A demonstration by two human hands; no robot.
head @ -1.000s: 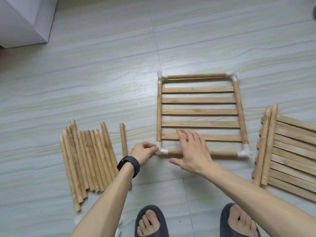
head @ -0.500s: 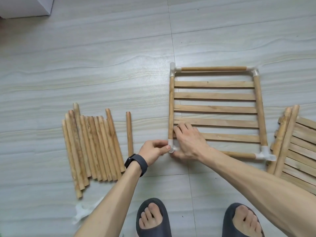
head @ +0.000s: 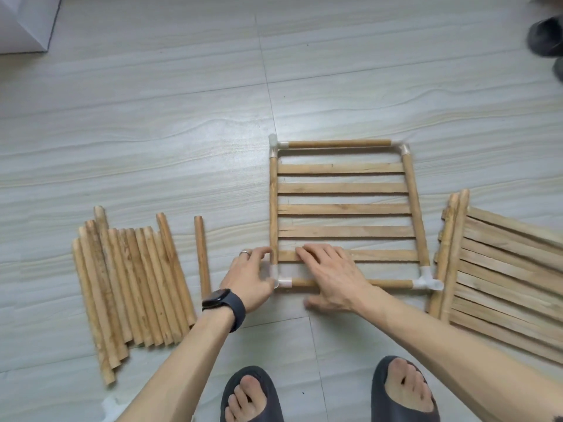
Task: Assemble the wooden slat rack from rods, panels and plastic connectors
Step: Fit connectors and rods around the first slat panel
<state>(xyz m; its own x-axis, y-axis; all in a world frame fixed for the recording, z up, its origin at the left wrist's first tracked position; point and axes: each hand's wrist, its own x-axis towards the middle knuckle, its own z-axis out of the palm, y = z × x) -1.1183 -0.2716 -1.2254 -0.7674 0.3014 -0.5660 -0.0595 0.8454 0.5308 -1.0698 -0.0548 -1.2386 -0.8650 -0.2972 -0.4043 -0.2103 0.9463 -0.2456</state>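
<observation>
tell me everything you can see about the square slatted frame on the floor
The square wooden slatted frame lies flat on the pale tiled floor: four round rods joined by white plastic corner connectors, five flat slats spanning its sides. The left hand touches its near-left corner; the right hand rests on the nearest slat and rod.

Rods [head: 134,284] left of frame [head: 344,208], panels [head: 502,275] right.

I see a bright, evenly lit view; soft light comes from the top of the frame. The pale floor [head: 152,123] carries a mild sheen. Thin shadows sit just below each slat [head: 344,187]. The left grip [head: 248,280] is smeared by motion blur. Floor lines bow toward the edges, and the right edge looks soft.
</observation>
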